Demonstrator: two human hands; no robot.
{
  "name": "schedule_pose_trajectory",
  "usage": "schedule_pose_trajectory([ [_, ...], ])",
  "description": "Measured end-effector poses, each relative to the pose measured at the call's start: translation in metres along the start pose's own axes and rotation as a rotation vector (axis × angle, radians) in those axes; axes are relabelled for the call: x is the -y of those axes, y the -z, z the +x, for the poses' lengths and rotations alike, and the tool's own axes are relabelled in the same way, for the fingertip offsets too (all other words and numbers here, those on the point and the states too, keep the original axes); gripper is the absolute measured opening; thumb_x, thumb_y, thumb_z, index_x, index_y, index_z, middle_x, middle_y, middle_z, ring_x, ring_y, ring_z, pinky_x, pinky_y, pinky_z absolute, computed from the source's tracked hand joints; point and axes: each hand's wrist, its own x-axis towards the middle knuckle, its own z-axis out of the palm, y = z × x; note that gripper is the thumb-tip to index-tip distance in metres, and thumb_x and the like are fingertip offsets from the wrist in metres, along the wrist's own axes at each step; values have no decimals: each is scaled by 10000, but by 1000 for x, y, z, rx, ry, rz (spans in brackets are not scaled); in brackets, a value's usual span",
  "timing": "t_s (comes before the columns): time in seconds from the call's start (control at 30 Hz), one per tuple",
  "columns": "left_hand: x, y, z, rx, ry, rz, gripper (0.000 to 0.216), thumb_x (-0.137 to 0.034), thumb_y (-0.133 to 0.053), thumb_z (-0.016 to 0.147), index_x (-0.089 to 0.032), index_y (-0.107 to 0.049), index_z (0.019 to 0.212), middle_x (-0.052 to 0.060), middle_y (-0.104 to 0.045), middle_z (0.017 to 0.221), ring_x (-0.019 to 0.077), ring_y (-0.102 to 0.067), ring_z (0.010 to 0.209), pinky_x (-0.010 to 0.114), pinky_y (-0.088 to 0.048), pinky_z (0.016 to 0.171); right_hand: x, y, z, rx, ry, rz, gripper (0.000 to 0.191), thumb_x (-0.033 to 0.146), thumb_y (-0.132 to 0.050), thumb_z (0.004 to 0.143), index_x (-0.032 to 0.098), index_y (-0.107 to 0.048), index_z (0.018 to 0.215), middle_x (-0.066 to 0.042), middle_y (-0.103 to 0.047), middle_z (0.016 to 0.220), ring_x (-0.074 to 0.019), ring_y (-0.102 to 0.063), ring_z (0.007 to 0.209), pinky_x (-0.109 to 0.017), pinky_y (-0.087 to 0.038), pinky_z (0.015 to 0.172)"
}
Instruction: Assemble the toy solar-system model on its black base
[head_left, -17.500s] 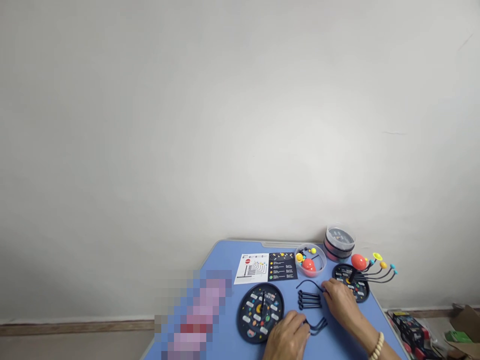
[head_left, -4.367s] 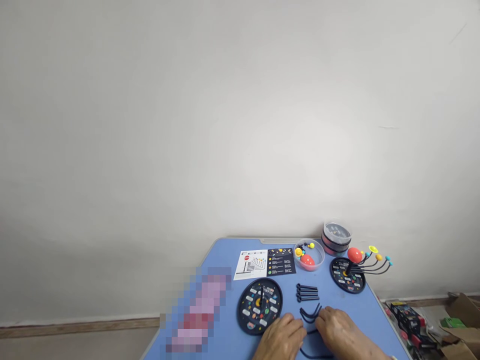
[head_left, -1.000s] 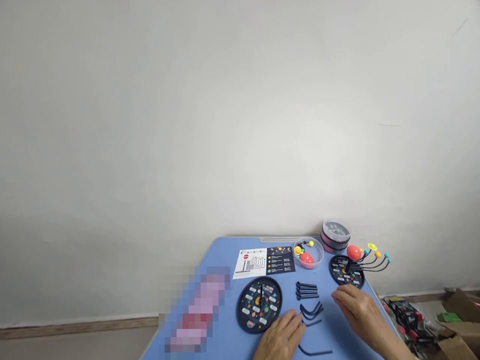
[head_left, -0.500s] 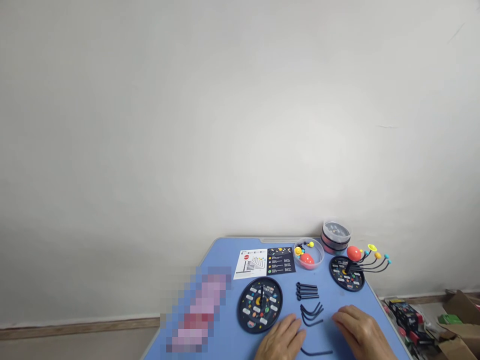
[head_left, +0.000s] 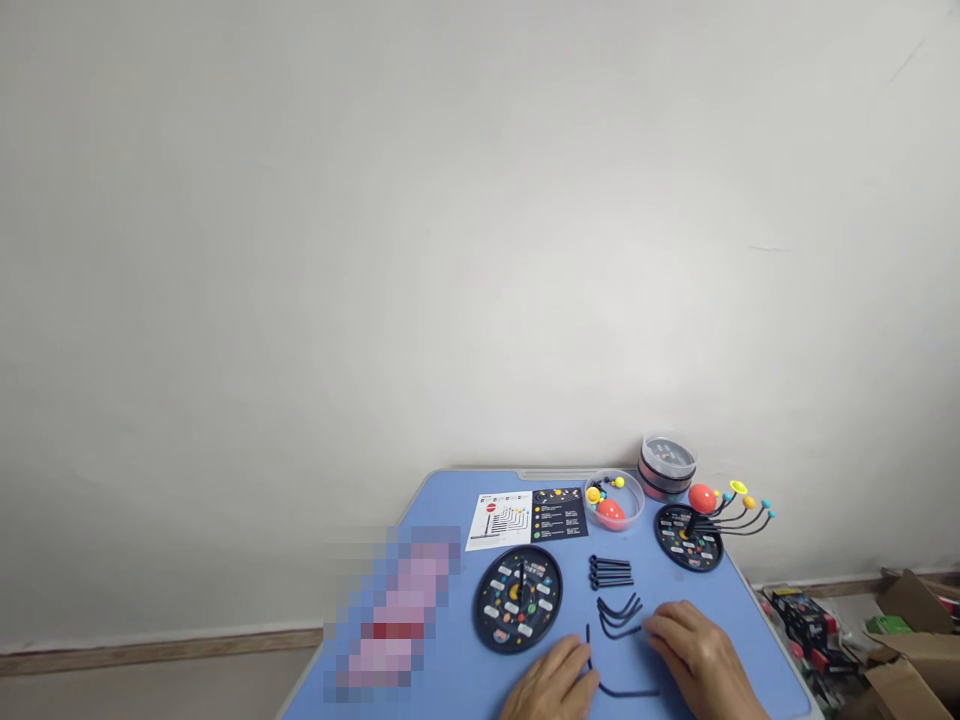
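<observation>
My left hand [head_left: 551, 682] rests low on the table with its fingers laid flat. Its fingertips are against a long bent black rod [head_left: 630, 693]. To the right, my right hand [head_left: 697, 655] has its fingertips drawn together at the end of the lowest rod in a small group of curved black rods [head_left: 619, 612]; the thumb is hidden. Behind these lie several straight black rods with ringed ends [head_left: 611, 573]. A round black base with planet pictures [head_left: 517, 600] and a short upright post sits beyond my left hand.
An assembled solar system model [head_left: 703, 500] stands at the right edge of the blue table [head_left: 442, 500]. Behind are a clear dish of coloured balls [head_left: 637, 512], stacked round containers [head_left: 666, 470] and a printed instruction sheet [head_left: 499, 520]. Open cardboard boxes [head_left: 907, 690] lie on the floor at right.
My right hand has moved left to the end of the lowest curved rod. My left hand has shifted slightly left, uncovering the upright part of the long bent rod. The view has shifted slightly.
</observation>
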Motion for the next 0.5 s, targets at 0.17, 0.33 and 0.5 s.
schedule_pose_trajectory([
  [0.17, 0, 3, 2, 5, 23, -30, 252, -140, -427, 962, -217, -658, 898, 32, -746, 953, 189, -704, 927, 245, -590, 760, -1, -9, 19, 94, 207, -300, 243, -17, -529, 846, 199, -595, 755, -14, -671, 753, -177, -630, 668, -268, -470, 637],
  [0.33, 0, 3, 4, 24, 14, -38, 240, -132, -448, 945, -224, -665, 902, 41, -748, 964, 187, -703, 947, 238, -590, 777, 1, -19, 35, 285, 460, -485, 217, -29, -575, 762, 180, -586, 705, -40, -664, 659, -199, -607, 582, -287, -367, 480],
  [0.5, -3, 8, 9, -47, 74, -81, 334, -158, -369, 985, -216, -681, 880, 49, -751, 920, 193, -708, 897, 245, -595, 749, 11, -9, 52, 363, 445, -444, 152, 27, -592, 725, 178, -599, 718, -37, -687, 657, -173, -612, 557, -251, -359, 485],
])
